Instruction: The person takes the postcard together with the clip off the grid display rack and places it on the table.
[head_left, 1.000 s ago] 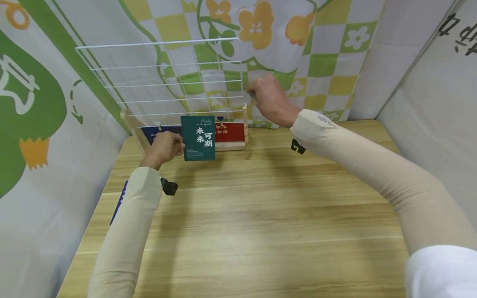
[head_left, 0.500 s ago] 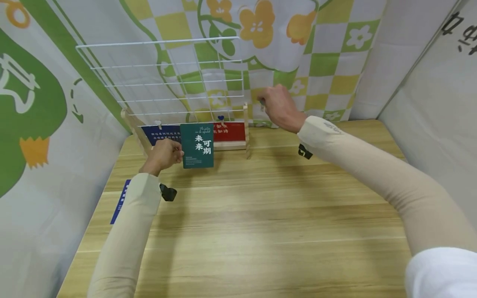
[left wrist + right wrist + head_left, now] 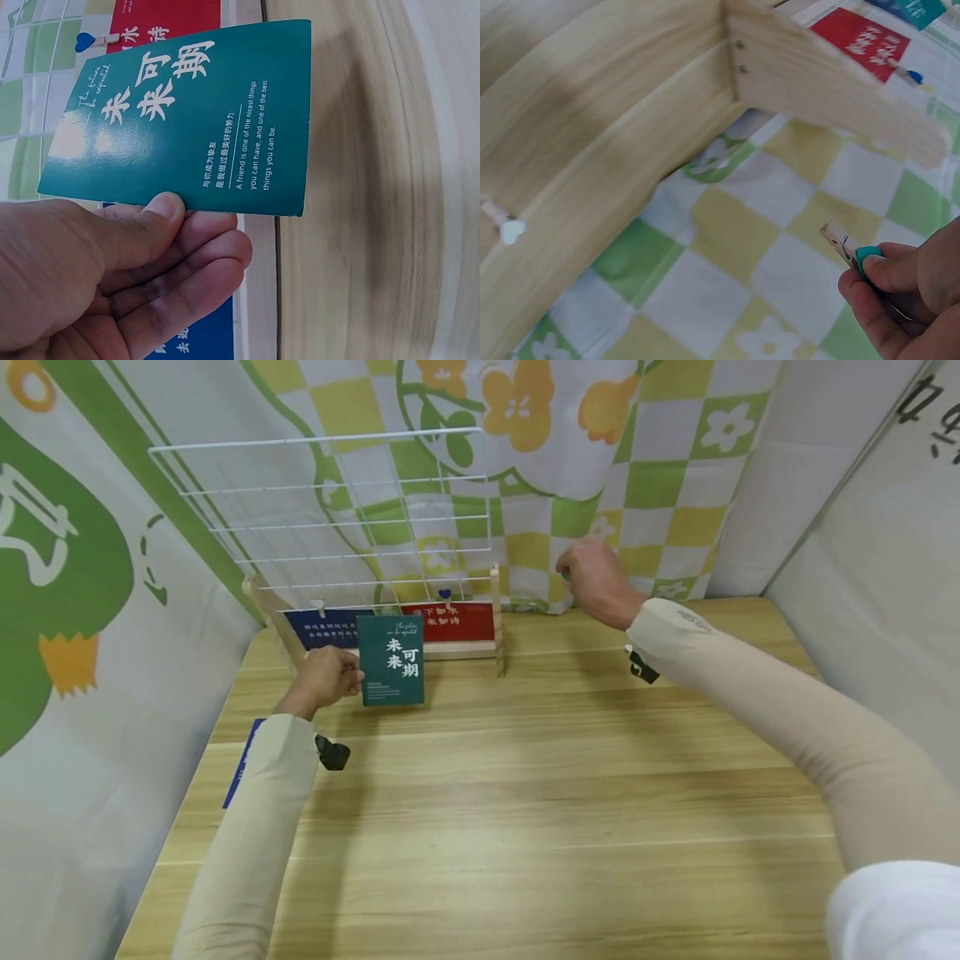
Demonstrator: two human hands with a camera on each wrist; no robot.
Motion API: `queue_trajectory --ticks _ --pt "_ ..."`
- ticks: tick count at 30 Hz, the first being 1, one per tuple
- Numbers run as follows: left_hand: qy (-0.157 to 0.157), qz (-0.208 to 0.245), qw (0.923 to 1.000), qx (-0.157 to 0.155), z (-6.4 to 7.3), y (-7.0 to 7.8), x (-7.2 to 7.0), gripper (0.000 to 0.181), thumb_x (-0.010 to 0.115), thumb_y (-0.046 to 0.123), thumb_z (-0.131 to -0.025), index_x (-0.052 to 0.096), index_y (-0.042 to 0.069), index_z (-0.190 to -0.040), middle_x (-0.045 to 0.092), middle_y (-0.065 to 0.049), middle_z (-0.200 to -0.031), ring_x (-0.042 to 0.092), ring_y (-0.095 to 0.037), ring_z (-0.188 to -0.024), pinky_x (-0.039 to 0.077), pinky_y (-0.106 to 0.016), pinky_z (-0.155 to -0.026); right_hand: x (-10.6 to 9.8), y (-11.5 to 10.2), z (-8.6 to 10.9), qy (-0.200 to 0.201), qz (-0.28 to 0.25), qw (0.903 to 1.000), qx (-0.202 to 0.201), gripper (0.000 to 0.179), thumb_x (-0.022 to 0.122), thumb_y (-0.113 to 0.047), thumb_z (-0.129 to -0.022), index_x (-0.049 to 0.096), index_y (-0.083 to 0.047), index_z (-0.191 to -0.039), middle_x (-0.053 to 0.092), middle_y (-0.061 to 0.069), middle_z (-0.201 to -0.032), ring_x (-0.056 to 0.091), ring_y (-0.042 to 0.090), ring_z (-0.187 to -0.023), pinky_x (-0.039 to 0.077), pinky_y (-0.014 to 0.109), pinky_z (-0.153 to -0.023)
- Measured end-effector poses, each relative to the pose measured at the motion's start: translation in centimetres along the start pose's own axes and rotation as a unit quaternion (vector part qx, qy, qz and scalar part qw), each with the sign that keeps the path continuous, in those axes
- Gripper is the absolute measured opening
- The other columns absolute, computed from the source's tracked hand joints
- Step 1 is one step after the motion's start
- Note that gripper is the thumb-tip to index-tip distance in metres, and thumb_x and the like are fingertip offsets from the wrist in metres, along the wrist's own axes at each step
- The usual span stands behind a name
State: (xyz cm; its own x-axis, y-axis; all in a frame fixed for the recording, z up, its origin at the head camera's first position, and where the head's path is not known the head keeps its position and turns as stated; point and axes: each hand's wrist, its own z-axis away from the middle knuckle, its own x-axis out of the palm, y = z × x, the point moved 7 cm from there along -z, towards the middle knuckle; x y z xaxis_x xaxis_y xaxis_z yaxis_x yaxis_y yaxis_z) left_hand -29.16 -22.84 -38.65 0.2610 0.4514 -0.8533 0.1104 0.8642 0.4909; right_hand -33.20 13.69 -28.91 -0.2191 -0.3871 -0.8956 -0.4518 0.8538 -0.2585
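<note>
In the head view my left hand (image 3: 324,678) pinches the left edge of a dark green card (image 3: 392,660) with white lettering. The left wrist view shows the thumb on the front of that card (image 3: 187,120) and fingers behind it. My right hand (image 3: 602,585) is off to the right, in front of the patterned cloth. In the right wrist view it pinches a small wooden clothespin (image 3: 840,240) with a teal end between thumb and forefinger. A blue card (image 3: 322,628) and a red card (image 3: 457,623) hang from a white wire grid (image 3: 360,525), behind the green card.
Wooden stand legs (image 3: 497,622) hold the grid at the table's back. Another blue card (image 3: 243,764) lies at the table's left, partly behind the left sleeve. A clothespin with a white heart (image 3: 510,229) lies on the table (image 3: 540,793). Cloth walls enclose the back and sides.
My right hand has moved right and a little down, away from the grid, with the clothespin. My left hand has lowered the green card slightly, showing more of the hanging cards.
</note>
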Motion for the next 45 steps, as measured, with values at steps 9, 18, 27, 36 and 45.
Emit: queue_trajectory --ticks 9,18,27,36,45 --pt "-0.002 0.012 0.9999 0.006 0.2 -0.5 0.2 0.012 0.055 -0.005 -0.096 0.065 -0.010 -0.089 0.068 -0.022 -0.086 0.066 -0.023 -0.071 0.055 -0.028 -0.062 0.7 2.5 1.6 -0.001 -0.005 1.0000 0.008 0.037 0.043 0.019 -0.086 0.075 0.006 -0.099 0.071 0.025 -0.105 0.070 0.039 -0.100 0.056 0.047 -0.087" --pt "-0.020 0.018 0.9996 0.005 0.5 -1.2 1.0 0.011 0.054 -0.006 -0.096 0.063 -0.010 -0.090 0.068 -0.022 -0.086 0.064 -0.022 -0.070 0.055 -0.030 -0.063 1.3 3.5 2.4 -0.003 0.010 0.9999 0.001 0.039 0.043 0.020 -0.079 0.075 0.006 -0.096 0.072 0.025 -0.101 0.071 0.039 -0.096 0.057 0.048 -0.084" --pt "-0.019 0.020 0.9992 0.031 1.3 -1.8 1.4 0.013 0.055 -0.008 -0.094 0.062 -0.012 -0.084 0.068 -0.023 -0.079 0.065 -0.025 -0.068 0.053 -0.030 -0.060 2.3 4.3 3.4 -0.012 0.013 0.9998 -0.009 0.043 0.040 0.022 -0.076 0.076 0.006 -0.091 0.073 0.025 -0.091 0.072 0.033 -0.077 0.059 0.045 -0.068" --pt "-0.020 0.007 0.9996 0.020 2.1 -2.7 1.3 0.013 0.055 -0.006 -0.096 0.064 -0.011 -0.087 0.070 -0.023 -0.084 0.068 -0.026 -0.071 0.053 -0.028 -0.061 2.9 4.7 4.0 -0.020 0.017 0.9997 -0.002 0.036 0.044 0.019 -0.079 0.076 0.006 -0.090 0.074 0.024 -0.091 0.072 0.038 -0.084 0.058 0.047 -0.072" --pt "-0.024 0.002 0.9993 0.028 2.3 -3.4 1.5 0.014 0.057 -0.006 -0.094 0.065 -0.011 -0.084 0.070 -0.021 -0.076 0.068 -0.029 -0.068 0.051 -0.025 -0.056 3.3 5.4 4.8 -0.009 0.029 0.9994 -0.013 0.034 0.045 0.019 -0.076 0.075 0.003 -0.081 0.073 0.021 -0.082 0.071 0.036 -0.077 0.057 0.048 -0.070"
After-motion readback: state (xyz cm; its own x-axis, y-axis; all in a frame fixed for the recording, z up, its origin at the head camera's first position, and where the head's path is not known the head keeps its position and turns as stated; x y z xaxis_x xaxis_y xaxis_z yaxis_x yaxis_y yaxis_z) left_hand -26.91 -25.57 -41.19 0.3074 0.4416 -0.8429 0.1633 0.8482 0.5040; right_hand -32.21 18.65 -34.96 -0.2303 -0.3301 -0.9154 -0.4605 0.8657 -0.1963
